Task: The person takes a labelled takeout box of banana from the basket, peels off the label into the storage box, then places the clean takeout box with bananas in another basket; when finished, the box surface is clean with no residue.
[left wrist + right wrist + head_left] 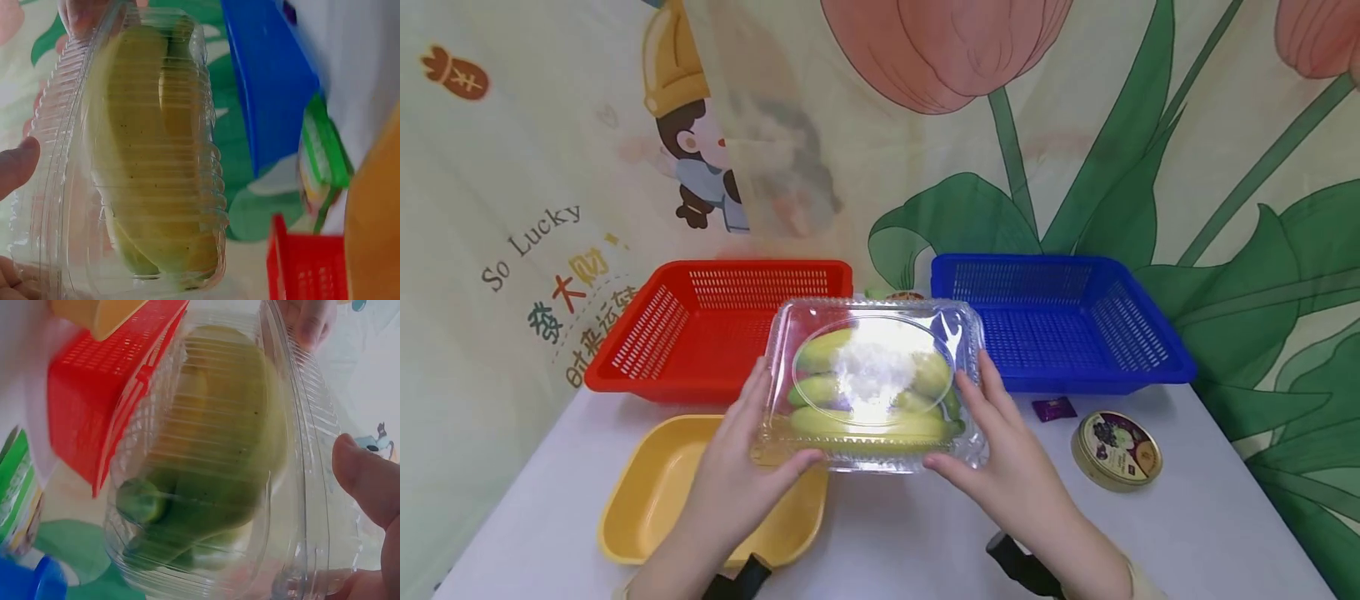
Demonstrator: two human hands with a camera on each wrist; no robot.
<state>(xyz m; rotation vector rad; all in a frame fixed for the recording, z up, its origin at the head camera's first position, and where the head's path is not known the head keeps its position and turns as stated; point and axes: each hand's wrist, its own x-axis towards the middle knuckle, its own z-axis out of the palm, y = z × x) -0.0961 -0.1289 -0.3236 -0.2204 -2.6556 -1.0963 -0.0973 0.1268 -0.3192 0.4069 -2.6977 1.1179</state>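
A clear plastic clamshell box point(967, 333) is held up over the table, its lid on and tilted toward me. Several yellow-green bananas point(865, 427) lie inside, partly hidden by glare on the lid. My left hand point(736, 458) grips the box's left side, thumb along the near edge and fingers around the side. On the opposite side, my right hand point(1000, 446) holds it the same way. Both wrist views show the ribbed wall close up, with the bananas point(144, 150) pressed near it and their green stems point(140, 500) toward the right hand.
Behind the box stand a red basket point(655, 385) on the left and a blue basket point(1075, 385) on the right. A green package point(325, 147) sits between them. A yellow basin point(617, 533) is under my left forearm. Rightward lie a purple packet point(1054, 408) and a round tin point(1117, 450).
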